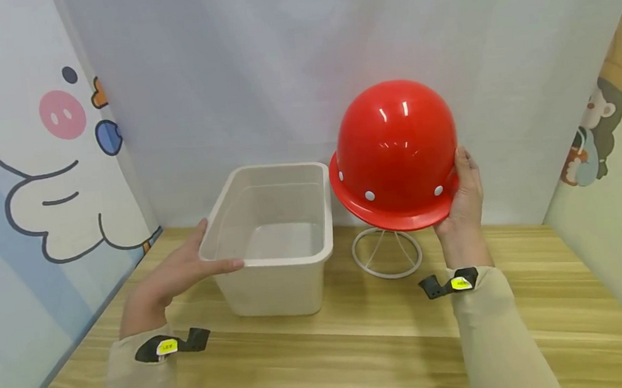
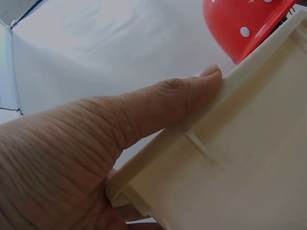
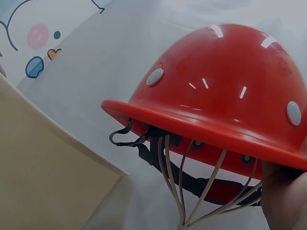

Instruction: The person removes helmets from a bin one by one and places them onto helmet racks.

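A red hard hat [image 1: 397, 147] with white round studs sits over a wire stand [image 1: 387, 254]. The stand's thin wires [image 3: 213, 184] run up inside the hat. My right hand [image 1: 464, 197] holds the brim at its right side, the thumb under the edge in the right wrist view. Dark straps [image 3: 192, 184] show beneath the shell. To the left of the hat is a cream plastic bin [image 1: 275, 286], its inside facing up. My left hand [image 1: 182, 267] grips the bin's near left corner. In the left wrist view the thumb [image 2: 192, 93] lies along the rim; most other fingers are hidden.
Both things rest on a wood-grain table [image 1: 318, 370]. A pale curtain [image 1: 229, 70] hangs right behind them. Side panels with cartoon prints, a white figure [image 1: 26, 135] on the left and a small figure [image 1: 599, 119] on the right, bound the table.
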A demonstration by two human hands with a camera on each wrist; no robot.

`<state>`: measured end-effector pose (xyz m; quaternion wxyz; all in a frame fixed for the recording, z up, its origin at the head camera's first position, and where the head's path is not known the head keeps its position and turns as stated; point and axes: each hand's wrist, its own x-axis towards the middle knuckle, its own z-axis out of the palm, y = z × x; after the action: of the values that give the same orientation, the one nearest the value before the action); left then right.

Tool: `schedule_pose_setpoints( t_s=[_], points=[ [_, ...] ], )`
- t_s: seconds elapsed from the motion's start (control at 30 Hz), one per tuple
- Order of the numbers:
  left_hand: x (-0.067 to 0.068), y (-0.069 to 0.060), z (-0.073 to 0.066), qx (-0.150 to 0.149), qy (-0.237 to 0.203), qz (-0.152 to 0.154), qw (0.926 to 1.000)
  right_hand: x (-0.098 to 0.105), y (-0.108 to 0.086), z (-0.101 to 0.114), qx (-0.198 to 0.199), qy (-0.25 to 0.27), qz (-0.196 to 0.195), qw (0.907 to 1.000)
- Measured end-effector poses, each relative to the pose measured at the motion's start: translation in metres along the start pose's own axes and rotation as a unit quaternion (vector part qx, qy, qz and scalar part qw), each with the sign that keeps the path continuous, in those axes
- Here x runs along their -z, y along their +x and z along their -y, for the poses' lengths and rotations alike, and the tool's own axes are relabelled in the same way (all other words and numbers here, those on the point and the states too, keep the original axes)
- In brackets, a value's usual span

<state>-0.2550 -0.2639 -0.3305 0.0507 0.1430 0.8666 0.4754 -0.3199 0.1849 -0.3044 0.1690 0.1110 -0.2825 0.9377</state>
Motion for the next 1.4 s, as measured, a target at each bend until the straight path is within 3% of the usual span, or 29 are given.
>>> schedule_pose_setpoints(
  t_s=[0.4, 0.57, 0.67, 1.0, 1.1, 1.3, 1.4],
  points=[
    [-0.001, 0.002, 0.003, 0.004, 0.005, -0.006, 1.0000, 0.009, -0.005, -0.001, 0.018, 0.027, 0.034, 0.9989],
    [-0.001, 0.001, 0.003, 0.006, 0.004, -0.003, 1.0000, 0.009, -0.010, 0.000, 0.025, 0.027, 0.096, 0.9947],
    [-0.001, 0.001, 0.003, -0.003, 0.004, -0.003, 1.0000, 0.007, -0.013, 0.002, 0.019, 0.019, 0.125, 0.9918],
    [-0.002, 0.005, 0.004, -0.044, 0.011, 0.000, 0.9990, 0.017, -0.017, 0.004, 0.020, -0.017, 0.162, 0.9865],
    [-0.003, 0.005, 0.003, -0.054, 0.013, 0.001, 0.9984, 0.024, -0.021, 0.005, 0.019, -0.054, 0.160, 0.9855],
    [-0.002, 0.004, 0.000, -0.057, 0.015, 0.004, 0.9983, 0.038, -0.030, 0.012, -0.030, -0.078, 0.123, 0.9889],
    [-0.001, 0.003, 0.000, -0.066, 0.019, 0.004, 0.9976, 0.041, -0.034, 0.017, -0.044, -0.123, 0.129, 0.9830]
  ],
)
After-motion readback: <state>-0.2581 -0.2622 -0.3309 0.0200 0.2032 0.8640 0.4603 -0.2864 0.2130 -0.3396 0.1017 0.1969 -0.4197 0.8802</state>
